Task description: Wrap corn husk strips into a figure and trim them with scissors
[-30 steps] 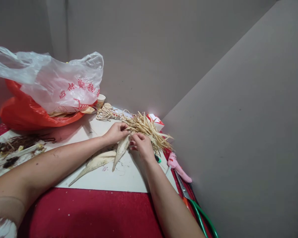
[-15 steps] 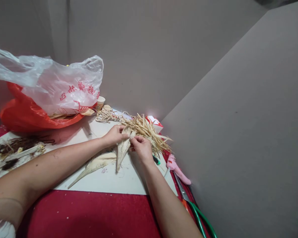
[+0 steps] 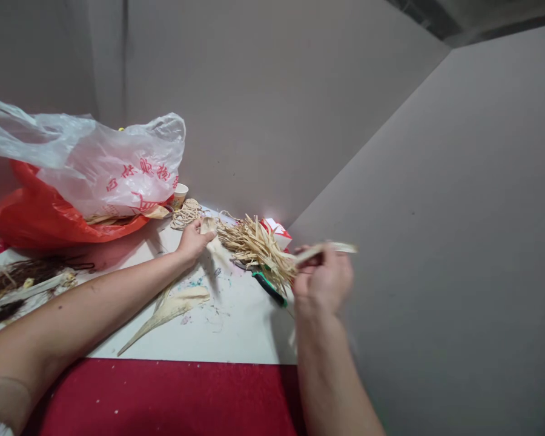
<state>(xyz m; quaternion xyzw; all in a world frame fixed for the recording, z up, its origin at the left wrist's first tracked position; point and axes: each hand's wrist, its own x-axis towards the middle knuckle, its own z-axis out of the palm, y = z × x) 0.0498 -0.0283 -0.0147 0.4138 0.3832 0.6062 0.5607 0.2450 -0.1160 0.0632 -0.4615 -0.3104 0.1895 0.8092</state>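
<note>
My left hand (image 3: 194, 242) pinches a pale dried corn husk (image 3: 209, 226) between thumb and fingers above the white board. Off to the right, my right hand (image 3: 324, 278), slightly blurred, is closed on a narrow husk strip (image 3: 343, 247) whose end sticks out past the fingers. Between the hands lies a bundle of cut husk strips (image 3: 258, 239), close to my right hand. Another pointed husk (image 3: 175, 307) rests flat on the white board (image 3: 236, 339) below my left wrist.
A tool with black and green handles (image 3: 270, 289) lies beside the bundle. Behind are a red and white box (image 3: 277, 233), coiled cord (image 3: 187, 213) and a paper cup (image 3: 180, 195). Plastic bags (image 3: 113, 163) stand at left, near dark fibres (image 3: 31, 275). Grey walls (image 3: 413, 242) close in behind and right.
My hands were together at one husk; now they are apart. My right hand has moved right with a strip, while my left has shifted slightly left with the husk.
</note>
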